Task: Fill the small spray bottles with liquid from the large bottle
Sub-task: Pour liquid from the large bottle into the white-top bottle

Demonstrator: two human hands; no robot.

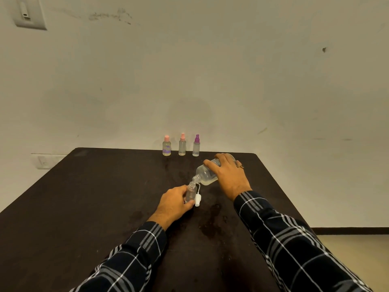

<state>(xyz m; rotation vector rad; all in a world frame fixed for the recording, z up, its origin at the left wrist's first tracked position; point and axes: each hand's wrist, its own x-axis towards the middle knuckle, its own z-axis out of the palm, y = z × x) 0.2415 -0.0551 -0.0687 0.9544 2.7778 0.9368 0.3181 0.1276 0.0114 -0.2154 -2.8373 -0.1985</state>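
My left hand (175, 202) curls round the small spray bottle (191, 191), holding it upright on the dark table (105, 197) with its neck uncapped; my right hand (228, 175) grips the large bottle (207, 173) from above, tilted so its mouth sits just over the small bottle's neck; clear liquid pools along the large bottle's lower side; how full the small one is I cannot tell. Its white spray cap (197, 200) lies touching its base. At the far edge stand three capped bottles in a row: pink-capped bottle (166, 146), pink sprayer bottle (182, 145), purple sprayer bottle (196, 146); wet patches (210, 224) mark the tabletop near me.
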